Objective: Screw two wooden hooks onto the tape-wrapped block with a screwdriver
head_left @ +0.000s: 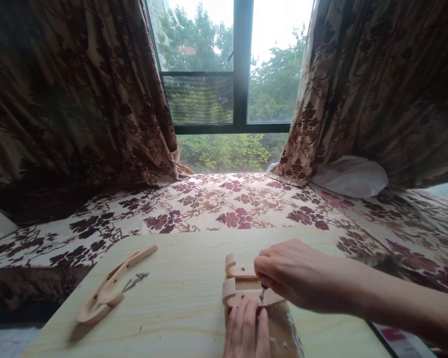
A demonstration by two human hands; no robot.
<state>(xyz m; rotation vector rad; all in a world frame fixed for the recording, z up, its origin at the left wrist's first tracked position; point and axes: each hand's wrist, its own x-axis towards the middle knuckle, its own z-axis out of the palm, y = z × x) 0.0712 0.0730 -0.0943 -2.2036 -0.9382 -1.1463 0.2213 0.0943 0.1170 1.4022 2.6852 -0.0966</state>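
Observation:
My right hand [294,273] is closed around a screwdriver, whose handle is mostly hidden in the fist. The screwdriver's short shaft [263,287] points down at a small screw [261,298] on the nearer curved wooden piece [229,291]. My left hand [244,328] lies with fingers stretched out over that piece's near edge and the brown board [283,330] under it. Just beyond sits a second curved wooden piece [242,270] with a dark screw hole. Both pieces have a rounded, upturned left end.
Two more curved wooden pieces [108,293] lie on the left of the pale wooden table [179,308], beside a small pile of screws [135,281]. Behind the table is a flower-patterned cloth [209,199]. Curtains [130,99] flank the window, and a white bag [351,176] rests at right.

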